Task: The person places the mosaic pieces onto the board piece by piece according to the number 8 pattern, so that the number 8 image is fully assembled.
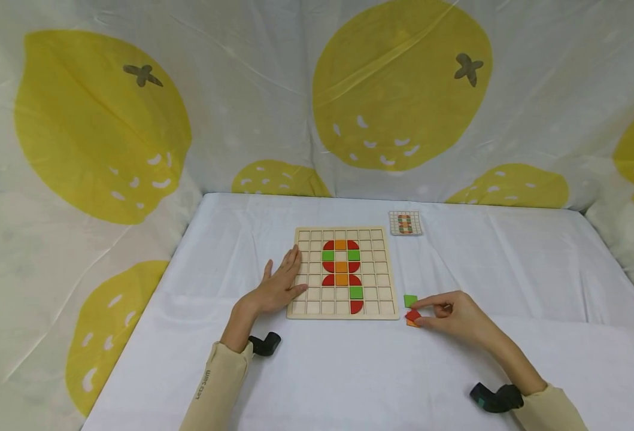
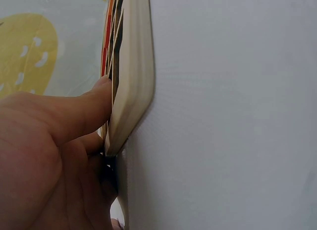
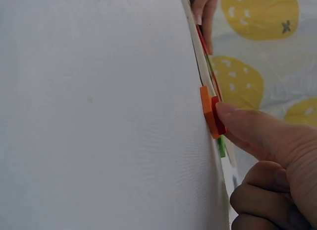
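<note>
A wooden grid board [image 1: 308,308] lies on the white cloth, with red round-cornered, orange and green tiles set in its middle columns. Along its left edge rests my left hand [image 1: 276,288], fingers extended; in the left wrist view the thumb [image 2: 91,108] lies over the board's rim [image 2: 136,81]. Right of the board, my right hand [image 1: 451,314] pinches a red tile [image 1: 412,315] between thumb and index finger. Right under it is an orange tile [image 1: 412,324], lying tilted in the right wrist view. Just beyond is a green tile [image 1: 410,300].
A small pattern card [image 1: 405,222] lies behind the board's right corner, showing a similar tile figure on a grid. The white-covered table [image 1: 349,377] meets a lemon-print cloth [image 1: 273,90] at the back and left. Each wrist wears a black device [image 1: 497,398].
</note>
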A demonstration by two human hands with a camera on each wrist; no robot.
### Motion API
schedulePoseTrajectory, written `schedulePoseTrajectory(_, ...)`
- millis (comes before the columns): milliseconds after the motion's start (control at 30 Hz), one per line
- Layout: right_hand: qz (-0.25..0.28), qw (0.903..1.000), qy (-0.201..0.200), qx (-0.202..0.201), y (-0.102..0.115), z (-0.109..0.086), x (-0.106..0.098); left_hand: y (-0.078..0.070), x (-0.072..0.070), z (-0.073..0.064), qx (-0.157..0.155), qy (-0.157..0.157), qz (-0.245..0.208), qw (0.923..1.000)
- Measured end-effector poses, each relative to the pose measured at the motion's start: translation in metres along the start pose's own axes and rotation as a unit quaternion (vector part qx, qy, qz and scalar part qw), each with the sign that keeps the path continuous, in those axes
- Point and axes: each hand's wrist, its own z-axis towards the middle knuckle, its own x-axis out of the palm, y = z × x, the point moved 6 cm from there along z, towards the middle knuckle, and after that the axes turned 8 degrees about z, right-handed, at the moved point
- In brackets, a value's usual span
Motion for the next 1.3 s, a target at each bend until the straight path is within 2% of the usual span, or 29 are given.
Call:
schedulePoseTrajectory(200,-0.024,0.9994,-0.024,0.004,0.0,-0.002,-0.009,0.003,0.003,0.002,-0.016,0.009,0.023,0.9996)
schedulePoseTrajectory(367,-0.056,0.9975,-0.043,0.002,-0.003,-0.003,-0.017,-0.002,-0.001,0.0,-0.017,0.01,0.03,0.9993)
schedulePoseTrajectory(633,-0.078,0.9957,-0.05,-0.005,-0.003,-0.003,-0.024,-0.007,-0.004,-0.003,-0.019,0.014,0.051,0.9984)
schedulePoseTrajectory(733,-0.059,0.9976,-0.035,-0.003,-0.002,-0.003,-0.022,-0.007,-0.004,-0.003,-0.019,0.014,0.049,0.9985)
schedulePoseTrajectory(867,-0.027,0.9996,0.003,0.005,-0.001,-0.005,-0.015,-0.007,-0.005,-0.003,-0.018,0.015,0.048,0.9986)
schedulePoseTrajectory(967,-0.023,0.9995,0.021,0.006,-0.001,-0.005,-0.008,-0.007,-0.005,-0.003,-0.016,0.016,0.048,0.9986)
schedulePoseTrajectory(1300,-0.024,0.9996,0.018,0.002,0.002,-0.003,-0.003,-0.006,-0.003,-0.003,-0.014,0.016,0.042,0.9989)
